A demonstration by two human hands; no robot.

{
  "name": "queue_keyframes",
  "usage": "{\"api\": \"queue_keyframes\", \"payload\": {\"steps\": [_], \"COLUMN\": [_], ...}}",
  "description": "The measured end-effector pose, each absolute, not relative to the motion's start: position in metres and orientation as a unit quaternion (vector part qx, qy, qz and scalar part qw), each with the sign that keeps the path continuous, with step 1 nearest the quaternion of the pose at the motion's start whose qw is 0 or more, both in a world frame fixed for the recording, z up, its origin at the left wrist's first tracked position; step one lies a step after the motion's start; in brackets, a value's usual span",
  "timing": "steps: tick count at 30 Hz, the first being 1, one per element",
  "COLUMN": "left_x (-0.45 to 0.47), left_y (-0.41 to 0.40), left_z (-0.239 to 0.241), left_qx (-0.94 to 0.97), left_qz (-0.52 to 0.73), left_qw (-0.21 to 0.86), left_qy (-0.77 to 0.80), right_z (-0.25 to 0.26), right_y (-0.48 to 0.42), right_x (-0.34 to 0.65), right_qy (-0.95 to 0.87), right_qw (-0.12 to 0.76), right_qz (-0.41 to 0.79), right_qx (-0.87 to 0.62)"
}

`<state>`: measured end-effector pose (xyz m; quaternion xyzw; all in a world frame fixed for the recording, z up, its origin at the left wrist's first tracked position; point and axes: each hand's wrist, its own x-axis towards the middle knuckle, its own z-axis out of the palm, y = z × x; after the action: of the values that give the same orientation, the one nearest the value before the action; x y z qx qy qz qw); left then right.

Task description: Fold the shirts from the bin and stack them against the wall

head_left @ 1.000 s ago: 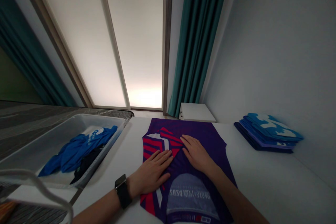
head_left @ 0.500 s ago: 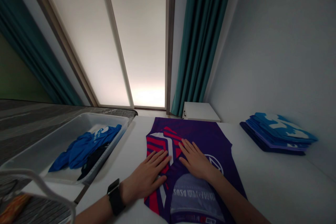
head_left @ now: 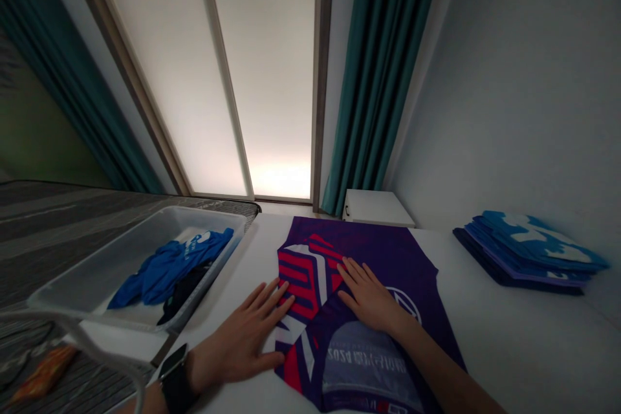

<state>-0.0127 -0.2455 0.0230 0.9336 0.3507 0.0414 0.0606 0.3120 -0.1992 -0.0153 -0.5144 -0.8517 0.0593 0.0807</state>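
Head view: I count one purple jersey [head_left: 388, 259] spread flat on the white bench [head_left: 509, 336], one clear bin [head_left: 97, 272], one stack of folded blue garments [head_left: 528, 247], and two hands at work. My left hand [head_left: 242, 339] lies flat, fingers [head_left: 266, 294] splayed wide and released, gripping nothing; the fingertips rest on the jersey's red-striped near-left edge, the palm on the bare bench beside it. A dark watch [head_left: 173, 383] sits on that wrist. My right hand [head_left: 371, 297] also lies flat and unclenched, fingers together, pressing the jersey's middle just right of the red stripes. The bin holds crumpled blue cloth [head_left: 169, 265], well left of the left fingers. The folded stack lies well right of the right fingers, against the wall.
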Motion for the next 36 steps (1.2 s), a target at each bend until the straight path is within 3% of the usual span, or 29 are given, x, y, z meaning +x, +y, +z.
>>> {"api": "queue_keyframes", "payload": {"steps": [16, 30, 36], "left_x": [0.039, -0.015, -0.012], "left_y": [-0.175, -0.148, -0.15], "left_z": [0.017, 0.004, 0.008], "left_qx": [0.911, 0.866, 0.861], "left_qz": [0.103, 0.108, 0.121], "left_qw": [0.017, 0.095, 0.065], "left_qy": [0.399, 0.479, 0.489], "right_z": [-0.005, -0.008, -0.008], "right_y": [-0.201, -0.198, -0.197], "right_x": [0.309, 0.312, 0.314], "right_qy": [-0.837, -0.835, -0.833], "right_qw": [0.061, 0.064, 0.078], "right_qz": [0.103, 0.116, 0.122], "right_qx": [-0.533, -0.534, -0.534]}}
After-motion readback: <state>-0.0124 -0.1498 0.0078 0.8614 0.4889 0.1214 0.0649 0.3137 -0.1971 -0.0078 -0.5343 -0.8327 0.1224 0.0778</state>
